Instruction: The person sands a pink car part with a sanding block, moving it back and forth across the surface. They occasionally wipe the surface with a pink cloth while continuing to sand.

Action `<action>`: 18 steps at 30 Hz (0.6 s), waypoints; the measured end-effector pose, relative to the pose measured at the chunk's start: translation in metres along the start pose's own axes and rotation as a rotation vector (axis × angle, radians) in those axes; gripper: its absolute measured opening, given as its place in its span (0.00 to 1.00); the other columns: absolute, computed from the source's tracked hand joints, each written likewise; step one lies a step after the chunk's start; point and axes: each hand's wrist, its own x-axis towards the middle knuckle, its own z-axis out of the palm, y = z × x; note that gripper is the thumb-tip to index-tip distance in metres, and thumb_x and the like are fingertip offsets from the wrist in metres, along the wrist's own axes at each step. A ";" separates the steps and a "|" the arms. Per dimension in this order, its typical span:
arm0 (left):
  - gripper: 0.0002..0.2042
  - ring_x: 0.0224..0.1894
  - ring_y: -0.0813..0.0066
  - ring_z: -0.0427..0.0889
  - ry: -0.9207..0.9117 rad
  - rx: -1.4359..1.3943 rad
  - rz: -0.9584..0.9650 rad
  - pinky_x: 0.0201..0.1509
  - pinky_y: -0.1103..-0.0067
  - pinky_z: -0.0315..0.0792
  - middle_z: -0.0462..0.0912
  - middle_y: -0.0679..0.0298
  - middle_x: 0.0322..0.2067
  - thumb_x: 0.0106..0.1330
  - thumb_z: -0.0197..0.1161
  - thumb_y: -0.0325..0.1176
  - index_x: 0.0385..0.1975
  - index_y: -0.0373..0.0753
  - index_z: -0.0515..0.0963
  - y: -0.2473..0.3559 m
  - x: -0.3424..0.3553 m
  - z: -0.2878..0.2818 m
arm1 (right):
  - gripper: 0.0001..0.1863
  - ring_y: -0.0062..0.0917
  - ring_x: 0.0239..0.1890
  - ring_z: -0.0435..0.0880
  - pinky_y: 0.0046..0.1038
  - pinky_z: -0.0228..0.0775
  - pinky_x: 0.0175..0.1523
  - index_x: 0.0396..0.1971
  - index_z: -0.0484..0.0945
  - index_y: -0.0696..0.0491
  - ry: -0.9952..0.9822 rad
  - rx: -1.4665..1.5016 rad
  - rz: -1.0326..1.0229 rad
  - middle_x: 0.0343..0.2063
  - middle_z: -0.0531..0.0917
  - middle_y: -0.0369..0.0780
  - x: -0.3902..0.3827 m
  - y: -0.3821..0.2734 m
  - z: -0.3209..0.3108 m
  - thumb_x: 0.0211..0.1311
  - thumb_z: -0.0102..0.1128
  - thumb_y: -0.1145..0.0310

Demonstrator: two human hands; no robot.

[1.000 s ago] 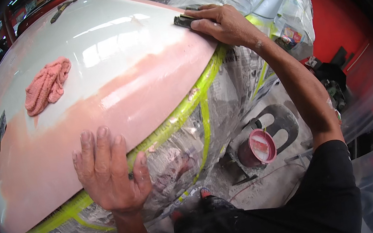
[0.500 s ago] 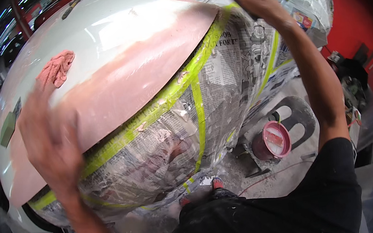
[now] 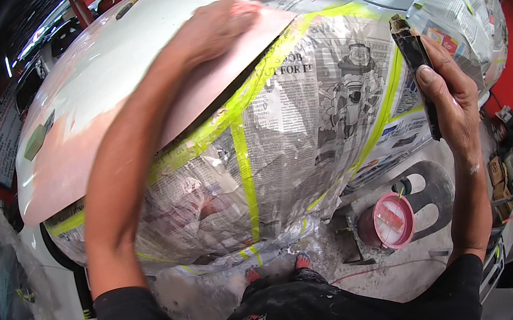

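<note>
My left hand point(image 3: 213, 31) reaches across the car hood point(image 3: 158, 50), its fingers pressed down on a pink cloth point(image 3: 247, 8) near the hood's far right corner. Most of the cloth hides under the fingers. The hood is white with pinkish, sanded-looking patches, wet and shiny along its edge. Out to the right, my right hand point(image 3: 450, 79) grips a long black sanding block point(image 3: 414, 68), held upright in the air with the thumb on its face. A green block point(image 3: 36, 141) lies on the hood's left part beside a small dark piece.
Newspaper point(image 3: 288, 104) held with yellow-green tape covers the car's front below the hood. A pink bucket point(image 3: 394, 219) with pale liquid stands on a grey stool point(image 3: 436, 194) at the lower right. A dark tool point(image 3: 133, 4) rests at the hood's far edge.
My left hand has taken up the pink cloth and moved it far right across the hood. The right hand has come down and outward with the sanding block. The view has shifted.
</note>
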 end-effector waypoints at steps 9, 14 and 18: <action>0.22 0.60 0.53 0.78 0.023 0.167 0.208 0.63 0.64 0.73 0.81 0.51 0.56 0.77 0.56 0.47 0.60 0.37 0.75 0.058 -0.073 -0.003 | 0.23 0.31 0.61 0.78 0.29 0.65 0.68 0.61 0.79 0.61 -0.094 0.007 -0.101 0.58 0.81 0.49 0.023 0.005 0.020 0.69 0.62 0.68; 0.20 0.63 0.51 0.77 0.078 0.202 0.261 0.66 0.64 0.72 0.78 0.48 0.59 0.76 0.58 0.42 0.60 0.36 0.74 0.046 -0.143 -0.028 | 0.25 0.38 0.58 0.82 0.33 0.70 0.64 0.60 0.81 0.55 -0.175 -0.034 -0.167 0.58 0.81 0.53 0.052 -0.002 0.052 0.65 0.67 0.62; 0.18 0.58 0.51 0.80 0.193 0.228 0.040 0.64 0.64 0.73 0.81 0.48 0.54 0.74 0.60 0.38 0.58 0.34 0.75 0.003 -0.182 -0.073 | 0.24 0.43 0.58 0.83 0.36 0.73 0.62 0.59 0.83 0.51 -0.238 -0.074 -0.179 0.59 0.80 0.56 0.075 -0.006 0.079 0.65 0.68 0.58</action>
